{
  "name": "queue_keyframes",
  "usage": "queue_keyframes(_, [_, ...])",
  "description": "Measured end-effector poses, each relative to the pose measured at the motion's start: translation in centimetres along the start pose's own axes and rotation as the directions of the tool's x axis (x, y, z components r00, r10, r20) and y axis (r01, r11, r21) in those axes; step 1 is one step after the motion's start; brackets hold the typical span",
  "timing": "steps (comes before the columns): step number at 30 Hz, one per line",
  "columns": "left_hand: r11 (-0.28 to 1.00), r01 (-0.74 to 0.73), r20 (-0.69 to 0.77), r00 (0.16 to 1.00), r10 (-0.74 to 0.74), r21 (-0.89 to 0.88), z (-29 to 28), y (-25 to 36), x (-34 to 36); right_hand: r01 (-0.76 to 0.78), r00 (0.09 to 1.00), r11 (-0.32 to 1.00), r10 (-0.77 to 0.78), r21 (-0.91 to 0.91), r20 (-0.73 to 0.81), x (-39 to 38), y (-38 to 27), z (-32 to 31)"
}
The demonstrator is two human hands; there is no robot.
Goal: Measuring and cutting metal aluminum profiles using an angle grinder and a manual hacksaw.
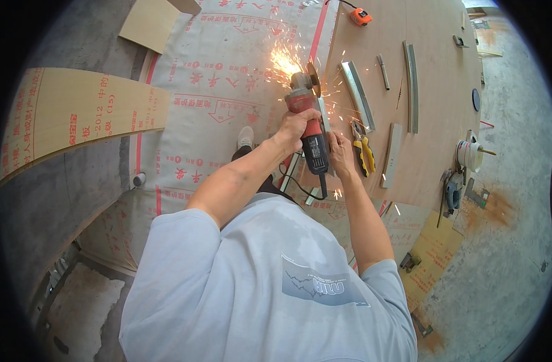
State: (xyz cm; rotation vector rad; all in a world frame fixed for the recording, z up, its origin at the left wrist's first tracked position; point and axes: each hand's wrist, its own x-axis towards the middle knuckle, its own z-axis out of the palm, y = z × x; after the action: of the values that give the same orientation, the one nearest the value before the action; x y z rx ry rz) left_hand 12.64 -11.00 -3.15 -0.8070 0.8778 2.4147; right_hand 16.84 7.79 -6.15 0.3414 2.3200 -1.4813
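1. The left hand (296, 129) is gripping the grinder (315, 152) around its red section, while sparks (285, 62) are spraying toward the desk's far side, away from the shirt (246, 259).
2. The right hand (342, 154) is holding the metal strip (323, 111) near the left edge of the desk (435, 114).
3. For good control, both hands should be keeping steady, with the right fingers staying clear of the disc (314, 79).
4. Pliers (364, 154) are lying just beside the right hand.

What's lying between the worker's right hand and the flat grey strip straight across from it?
Yellow-and-black pliers lie between the right hand and the grey strip, as the head view shows.
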Motion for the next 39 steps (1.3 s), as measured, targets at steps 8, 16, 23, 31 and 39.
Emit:
queue_keyframes(8, [0.999, -0.042, -0.012, 0.999, 0.041, -0.008, -0.3, -0.8, 0.1, 0.015, 1.0, 0.999, -0.015, 0.031, -0.003, -0.5, -1.2, 0.2])
queue_keyframes(16, [0.999, -0.024, -0.044, 0.999, 0.023, -0.04, -0.5, -1.3, 0.3, 0.014, 1.0, 0.995, -0.017, 0.096, 0.023, -0.7, -2.3, 0.3])
queue_keyframes(23, [1.0, -0.014, 0.077, 0.997, 0.016, -0.023, -0.4, -0.1, -0.3, 0.081, 0.993, 0.991, -0.09, -0.105, -0.078, -0.5, -0.4, -0.2])
queue_keyframes(31, [0.999, 0.05, 0.187, 0.981, -0.052, 0.012, -3.7, 1.3, 0.8, 0.22, 0.915, 0.544, -0.403, -0.81, -0.022, -1.6, -2.4, -0.4])
queue_keyframes(39, [0.993, 0.122, 0.164, 0.979, -0.12, 0.001, -5.2, 0.4, 1.2, 0.1, 0.995, 0.799, -0.063, -0.593, 0.083, -3.6, -4.8, -0.1])
